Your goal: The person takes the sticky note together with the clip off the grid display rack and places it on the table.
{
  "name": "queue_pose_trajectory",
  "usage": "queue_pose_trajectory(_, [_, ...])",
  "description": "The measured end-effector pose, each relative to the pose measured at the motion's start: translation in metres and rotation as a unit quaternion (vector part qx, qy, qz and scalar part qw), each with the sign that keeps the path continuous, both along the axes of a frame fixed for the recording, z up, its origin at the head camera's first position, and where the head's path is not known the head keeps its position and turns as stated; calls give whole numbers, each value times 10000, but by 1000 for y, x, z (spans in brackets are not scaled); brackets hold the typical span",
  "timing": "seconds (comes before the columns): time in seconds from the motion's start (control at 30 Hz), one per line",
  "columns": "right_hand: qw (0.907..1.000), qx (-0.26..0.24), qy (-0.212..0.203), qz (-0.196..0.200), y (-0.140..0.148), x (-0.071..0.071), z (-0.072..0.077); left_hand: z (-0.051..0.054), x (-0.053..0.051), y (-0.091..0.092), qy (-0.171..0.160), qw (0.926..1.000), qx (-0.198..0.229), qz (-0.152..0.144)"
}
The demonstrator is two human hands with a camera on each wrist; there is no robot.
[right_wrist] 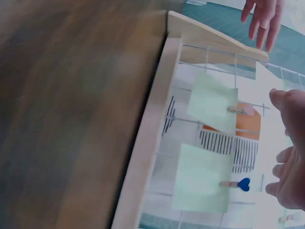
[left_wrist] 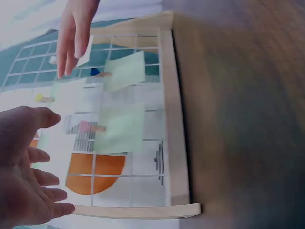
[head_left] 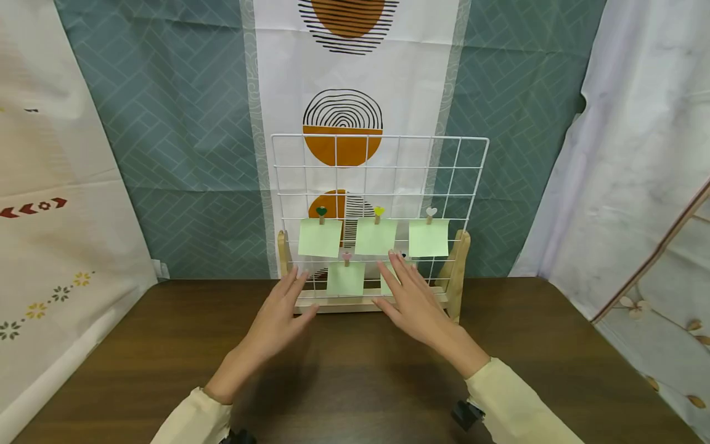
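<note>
A white wire grid [head_left: 383, 166] stands upright in a wooden base [head_left: 456, 277]. Three pale green paper notes hang in its upper row, each from a small clothespin topped with a heart: dark green [head_left: 321, 211], yellow [head_left: 379, 211] and white [head_left: 431, 212]. Below them, a note [head_left: 345, 279] hangs from a pink heart clothespin, and another from a blue heart clothespin [right_wrist: 243, 184], partly hidden in the head view by my right hand [head_left: 413, 302]. My left hand [head_left: 277, 320] is before the grid's lower left. Both hands have extended, spread fingers and hold nothing.
The grid stands toward the back of a dark brown wooden table [head_left: 344, 382]. Behind it hangs a green and white patterned cloth [head_left: 183, 135]. Pale curtains [head_left: 638, 154] flank the table on both sides. Dark wrist devices [head_left: 467, 414] show near the cream sleeves.
</note>
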State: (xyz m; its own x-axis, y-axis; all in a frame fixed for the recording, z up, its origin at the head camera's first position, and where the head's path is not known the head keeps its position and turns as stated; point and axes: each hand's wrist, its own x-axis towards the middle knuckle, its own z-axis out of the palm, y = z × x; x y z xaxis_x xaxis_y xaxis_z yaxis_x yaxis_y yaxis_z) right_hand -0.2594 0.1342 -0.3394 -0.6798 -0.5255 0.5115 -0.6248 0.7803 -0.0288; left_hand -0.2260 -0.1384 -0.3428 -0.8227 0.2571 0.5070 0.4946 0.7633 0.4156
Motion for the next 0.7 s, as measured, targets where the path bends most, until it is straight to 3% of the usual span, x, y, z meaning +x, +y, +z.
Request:
queue_pose_trajectory(0.1, [9992,-249,115,277,-6,-3,8,9,-2,-2,103,9996,251,-23])
queue_pose_trajectory(0.27, [9962,-658,95,565,-17,-8,23,25,-10,-6,-23,9981,616,-59])
queue_pose_trajectory(0.43, [9912,-1085,-226,730,-31,-14,41,38,-23,-9,-215,9941,1057,-119])
queue_pose_trajectory(0.6, [9821,-1527,-740,811,-48,-20,60,49,-35,-10,-578,9857,1586,0])
queue_pose_trajectory(0.7, [9759,-1785,-835,941,-57,-25,71,53,-42,-9,-604,9816,1809,23])
